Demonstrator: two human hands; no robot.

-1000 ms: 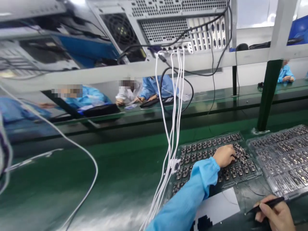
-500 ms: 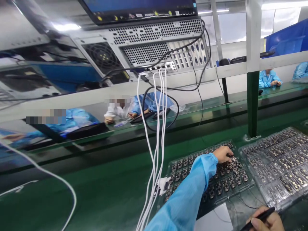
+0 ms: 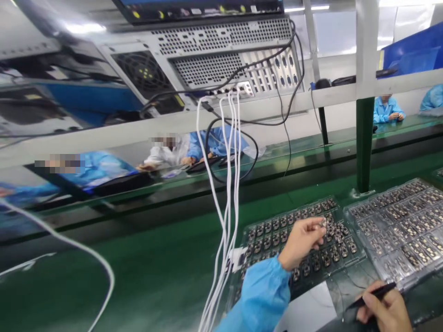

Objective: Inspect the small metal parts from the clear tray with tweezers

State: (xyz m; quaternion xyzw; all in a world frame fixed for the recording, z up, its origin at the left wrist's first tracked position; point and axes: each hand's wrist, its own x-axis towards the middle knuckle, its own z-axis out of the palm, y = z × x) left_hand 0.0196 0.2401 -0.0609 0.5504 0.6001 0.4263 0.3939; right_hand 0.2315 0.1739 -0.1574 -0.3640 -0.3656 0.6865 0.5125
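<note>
My left hand [image 3: 302, 240], in a blue sleeve, hovers over a clear tray [image 3: 249, 272] of small electronic modules set in rows. Its thumb and forefinger are pinched together on a small electronic module [image 3: 323, 222], mostly hidden by the fingertips. Just beyond those fingers, a loose heap of modules [image 3: 337, 230] lies on the tray's right part. At the lower right, my right hand [image 3: 386, 309] is closed around a slim black pen-shaped tool [image 3: 380, 290], its tip pointing down and left. Below the tray lies a white sheet [image 3: 309, 306].
A second clear tray [image 3: 391, 240] with modules stands at the right, near a green post [image 3: 364, 143]. White cables [image 3: 226, 207] hang from a computer case [image 3: 207, 69] down to the green bench. Several people in smocks sit across the bench.
My left hand has drawn back from the module heap, toward me and to the left, with its fingers pinched. My right hand keeps the black tool, shifted slightly.
</note>
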